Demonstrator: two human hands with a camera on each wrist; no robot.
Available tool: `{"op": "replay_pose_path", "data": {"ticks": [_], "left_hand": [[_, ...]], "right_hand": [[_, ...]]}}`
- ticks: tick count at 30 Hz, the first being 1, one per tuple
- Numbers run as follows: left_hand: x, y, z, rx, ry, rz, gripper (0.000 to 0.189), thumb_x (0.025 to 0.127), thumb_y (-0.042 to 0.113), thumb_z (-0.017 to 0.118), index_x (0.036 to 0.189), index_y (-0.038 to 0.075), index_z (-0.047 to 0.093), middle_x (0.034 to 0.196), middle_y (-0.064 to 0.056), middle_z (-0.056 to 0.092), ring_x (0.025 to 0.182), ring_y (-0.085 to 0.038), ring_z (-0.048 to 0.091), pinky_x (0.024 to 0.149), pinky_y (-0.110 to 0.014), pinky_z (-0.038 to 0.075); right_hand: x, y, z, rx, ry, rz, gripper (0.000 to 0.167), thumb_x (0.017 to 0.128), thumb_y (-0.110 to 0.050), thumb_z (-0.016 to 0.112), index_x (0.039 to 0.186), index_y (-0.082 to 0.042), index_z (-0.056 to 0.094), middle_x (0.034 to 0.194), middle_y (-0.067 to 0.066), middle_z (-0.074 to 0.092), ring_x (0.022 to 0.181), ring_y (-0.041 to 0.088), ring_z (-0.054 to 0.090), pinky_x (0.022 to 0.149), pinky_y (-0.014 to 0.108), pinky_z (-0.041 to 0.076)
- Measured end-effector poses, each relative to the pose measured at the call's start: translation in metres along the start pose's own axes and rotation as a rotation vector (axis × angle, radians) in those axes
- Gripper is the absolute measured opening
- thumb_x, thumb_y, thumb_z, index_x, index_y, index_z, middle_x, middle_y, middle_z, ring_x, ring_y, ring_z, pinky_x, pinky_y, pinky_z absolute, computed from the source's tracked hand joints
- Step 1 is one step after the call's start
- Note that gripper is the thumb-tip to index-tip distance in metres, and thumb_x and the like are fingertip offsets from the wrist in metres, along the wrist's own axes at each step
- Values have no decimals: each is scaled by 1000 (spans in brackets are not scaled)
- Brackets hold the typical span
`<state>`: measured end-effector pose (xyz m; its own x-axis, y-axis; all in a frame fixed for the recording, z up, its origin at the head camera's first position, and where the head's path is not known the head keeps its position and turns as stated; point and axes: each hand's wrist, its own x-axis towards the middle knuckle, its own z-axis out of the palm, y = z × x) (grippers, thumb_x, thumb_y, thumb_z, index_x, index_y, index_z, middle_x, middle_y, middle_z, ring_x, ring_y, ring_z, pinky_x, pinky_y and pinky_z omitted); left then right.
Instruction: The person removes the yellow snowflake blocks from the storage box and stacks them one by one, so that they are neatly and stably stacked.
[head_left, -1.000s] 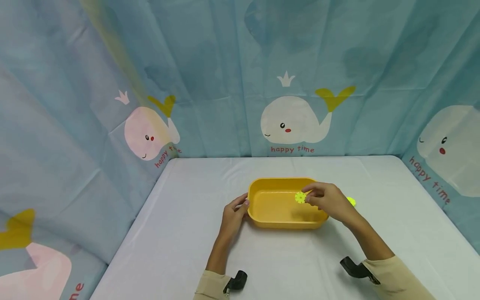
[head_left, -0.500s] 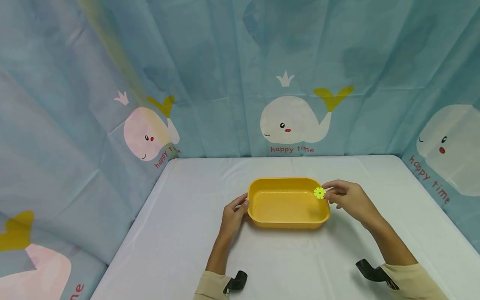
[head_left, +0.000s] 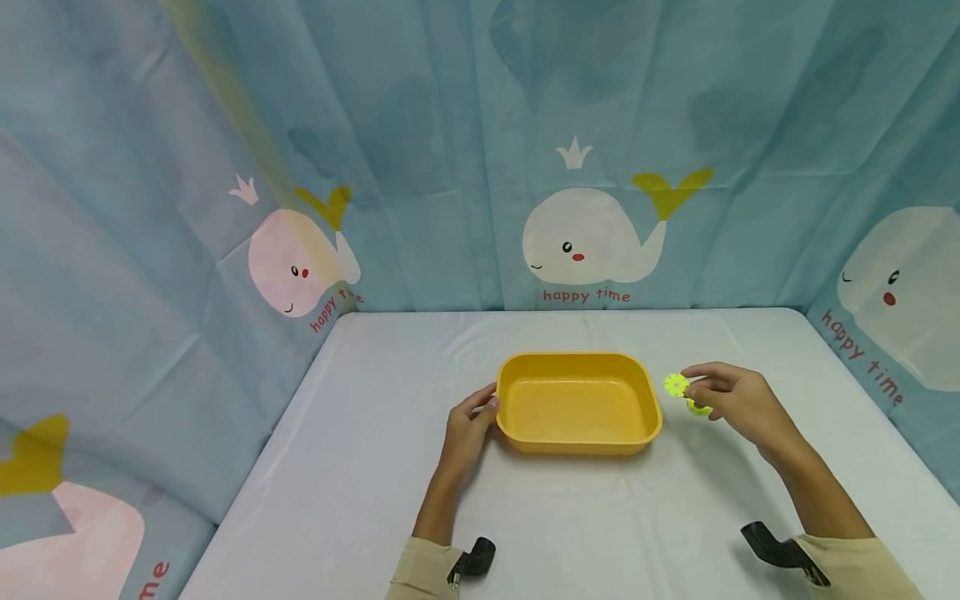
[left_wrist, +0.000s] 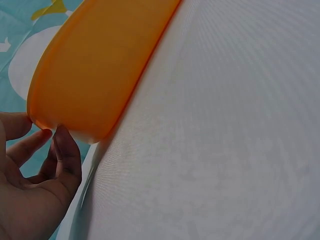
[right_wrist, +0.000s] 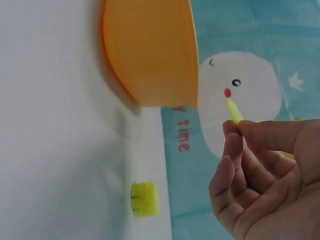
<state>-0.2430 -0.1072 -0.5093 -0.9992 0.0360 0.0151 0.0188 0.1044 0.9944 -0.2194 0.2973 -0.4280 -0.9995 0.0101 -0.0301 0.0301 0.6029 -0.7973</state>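
Note:
A yellow plastic tub (head_left: 577,408) stands in the middle of the white table. At its left end my left hand (head_left: 467,433) holds the rim and outer wall; in the left wrist view its fingertips meet the tub's side (left_wrist: 85,75). To the right of the tub, my right hand (head_left: 738,408) pinches a thin neon-yellow notched disc (head_left: 676,385) between thumb and forefinger, raised above the table. Edge-on, the disc (right_wrist: 234,111) shows at the fingertips in the right wrist view. Below it lies a thicker neon-yellow notched piece (right_wrist: 145,199), partly hidden behind the right hand in the head view.
The white cloth (head_left: 375,400) covers the table. Blue curtains (head_left: 435,167) printed with whales hang along its back and sides. A small black device (head_left: 472,560) sits at each wrist.
My right hand has moved right, from over the tub to beyond its right end, still pinching the disc. My left hand stays at the tub's left end.

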Motion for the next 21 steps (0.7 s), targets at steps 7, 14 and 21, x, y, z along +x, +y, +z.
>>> {"op": "replay_pose_path", "data": {"ticks": [7,14,21], "left_hand": [[1,0,0,-4,1,-9,43,108,31,63,148,16,64,136,-11,64,107,-22,67,85,-23,58],[1,0,0,-2,-5,-10,42,108,29,63,148,17,64,137,-12,64,108,-23,67,85,-22,58],[1,-1,-1,-8,-3,-11,42,108,30,63,148,16,64,136,-13,64,107,-22,67,85,-23,59]], "right_hand": [[5,14,-6,-35,30,40,43,108,-28,60,141,-1,62,116,17,76,94,23,69,72,31,61],[7,25,-8,-44,47,78,45,108,-28,60,142,1,61,116,20,76,95,24,67,71,33,61],[10,35,-10,-44,49,106,44,107,-25,59,142,3,60,115,21,75,96,26,69,72,33,60]]}}
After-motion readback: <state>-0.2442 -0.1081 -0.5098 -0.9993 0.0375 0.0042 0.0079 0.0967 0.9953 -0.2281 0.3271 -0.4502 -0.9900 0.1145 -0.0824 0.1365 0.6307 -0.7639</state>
